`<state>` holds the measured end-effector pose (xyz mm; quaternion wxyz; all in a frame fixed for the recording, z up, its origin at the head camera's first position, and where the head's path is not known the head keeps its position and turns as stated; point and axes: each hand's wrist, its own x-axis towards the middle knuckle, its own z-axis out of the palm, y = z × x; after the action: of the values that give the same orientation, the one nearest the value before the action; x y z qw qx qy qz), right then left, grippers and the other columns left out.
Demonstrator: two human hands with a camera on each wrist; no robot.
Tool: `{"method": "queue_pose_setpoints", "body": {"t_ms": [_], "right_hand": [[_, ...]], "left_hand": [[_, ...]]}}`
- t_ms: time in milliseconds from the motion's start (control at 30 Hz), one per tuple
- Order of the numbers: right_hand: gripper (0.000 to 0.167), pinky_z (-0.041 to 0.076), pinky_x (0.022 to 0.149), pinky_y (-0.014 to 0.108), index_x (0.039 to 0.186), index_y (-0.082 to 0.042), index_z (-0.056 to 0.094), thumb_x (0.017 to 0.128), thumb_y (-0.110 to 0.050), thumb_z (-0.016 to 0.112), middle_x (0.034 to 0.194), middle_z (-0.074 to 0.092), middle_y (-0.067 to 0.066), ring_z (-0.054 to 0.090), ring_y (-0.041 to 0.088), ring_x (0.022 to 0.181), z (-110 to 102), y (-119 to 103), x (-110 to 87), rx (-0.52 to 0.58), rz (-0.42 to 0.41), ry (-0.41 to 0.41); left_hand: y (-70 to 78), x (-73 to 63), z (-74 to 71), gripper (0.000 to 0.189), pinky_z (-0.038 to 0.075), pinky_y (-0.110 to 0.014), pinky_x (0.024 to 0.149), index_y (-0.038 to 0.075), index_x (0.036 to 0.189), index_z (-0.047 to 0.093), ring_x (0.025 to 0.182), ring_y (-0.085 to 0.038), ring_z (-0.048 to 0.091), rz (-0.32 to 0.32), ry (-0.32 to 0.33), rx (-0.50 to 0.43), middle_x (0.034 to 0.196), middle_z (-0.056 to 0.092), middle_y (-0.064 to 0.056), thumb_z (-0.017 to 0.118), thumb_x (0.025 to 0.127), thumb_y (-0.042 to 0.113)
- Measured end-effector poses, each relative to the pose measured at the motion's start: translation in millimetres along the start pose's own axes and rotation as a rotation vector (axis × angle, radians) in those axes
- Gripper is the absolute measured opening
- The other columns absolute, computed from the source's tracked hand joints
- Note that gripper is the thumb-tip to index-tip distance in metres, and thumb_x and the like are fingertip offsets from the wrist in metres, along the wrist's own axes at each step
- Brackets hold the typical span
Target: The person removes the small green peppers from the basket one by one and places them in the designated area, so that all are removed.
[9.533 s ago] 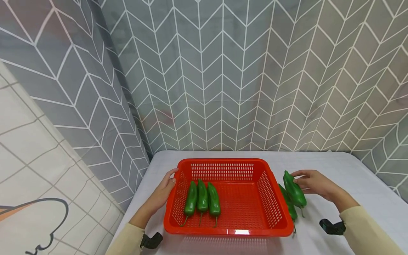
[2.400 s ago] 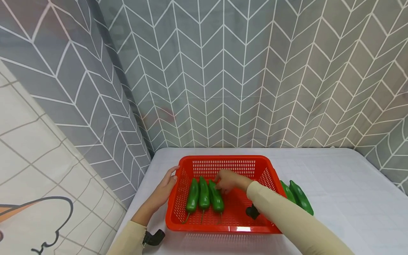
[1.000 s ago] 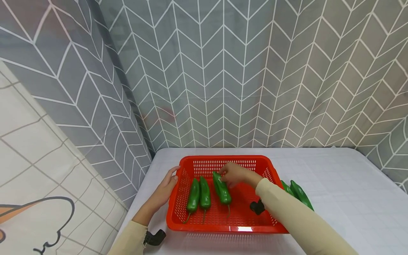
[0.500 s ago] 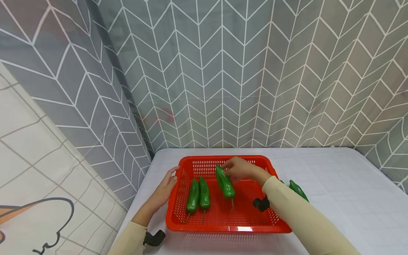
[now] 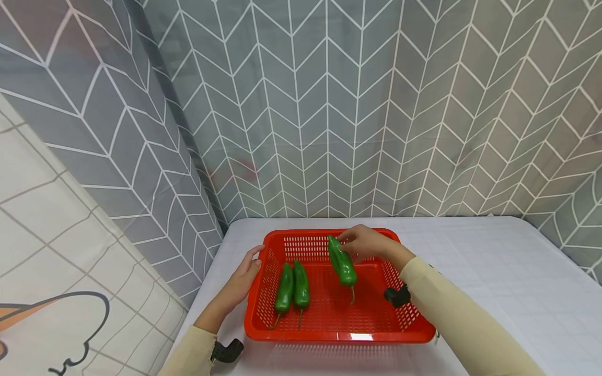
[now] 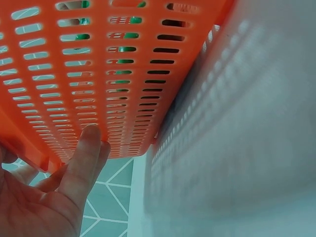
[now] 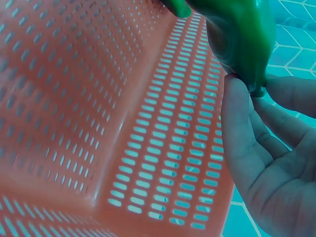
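Note:
My right hand (image 5: 369,244) pinches a long green pepper (image 5: 345,270) near its pointed end, above the floor of a red slotted plastic basket (image 5: 336,338). The pepper's stem hangs toward me. In the right wrist view the thumb and fingers meet at the tip of the same pepper (image 7: 247,39). Two more green peppers, one at far left (image 5: 284,295) and one beside it (image 5: 301,287), lie side by side in the basket's left part. Against the left rim rests my left hand (image 5: 242,282); in the left wrist view its mostly straight fingers (image 6: 85,158) touch the slotted outer wall.
The basket stands on a white-covered table (image 5: 489,271). Right of it, my right sleeve (image 5: 465,313) hides most of the peppers lying there; a bit of green (image 5: 435,268) shows. A grey patterned curtain (image 5: 329,130) hangs behind.
My right hand took the rightmost pepper from the row in the basket, lifted it and carried it right. Earlier it laid a pepper on the table at right. The left hand has stayed put.

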<state>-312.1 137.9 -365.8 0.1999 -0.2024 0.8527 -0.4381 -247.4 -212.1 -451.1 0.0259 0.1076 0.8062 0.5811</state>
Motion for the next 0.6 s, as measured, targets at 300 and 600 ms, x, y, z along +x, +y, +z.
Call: {"method": "queue_pose_setpoints", "body": {"t_ms": [300, 600], "right_hand": [[0.037, 0.061, 0.077, 0.045, 0.13, 0.014, 0.058, 0.097, -0.004, 0.06, 0.1, 0.071, 0.014, 0.072, 0.025, 0.085, -12.0, 7.2, -9.2, 0.066, -0.028, 0.007], [0.037, 0.06, 0.079, 0.046, 0.131, 0.014, 0.057, 0.099, -0.005, 0.059, 0.102, 0.071, 0.015, 0.072, 0.025, 0.086, -26.4, 12.3, -22.7, 0.08, -0.021, 0.034]], "left_hand": [[0.5, 1.7, -1.9, 0.046, 0.055, -0.04, 0.095, 0.019, 0.156, 0.031, 0.111, -0.027, 0.064, 0.003, -0.011, -0.009, 0.135, 0.058, -0.018, 0.038, 0.112, 0.03], [-2.4, -0.2, -0.8, 0.047, 0.052, -0.044, 0.099, 0.019, 0.156, 0.031, 0.113, -0.026, 0.063, 0.0, -0.001, 0.013, 0.135, 0.059, -0.016, 0.038, 0.111, 0.03]]}}
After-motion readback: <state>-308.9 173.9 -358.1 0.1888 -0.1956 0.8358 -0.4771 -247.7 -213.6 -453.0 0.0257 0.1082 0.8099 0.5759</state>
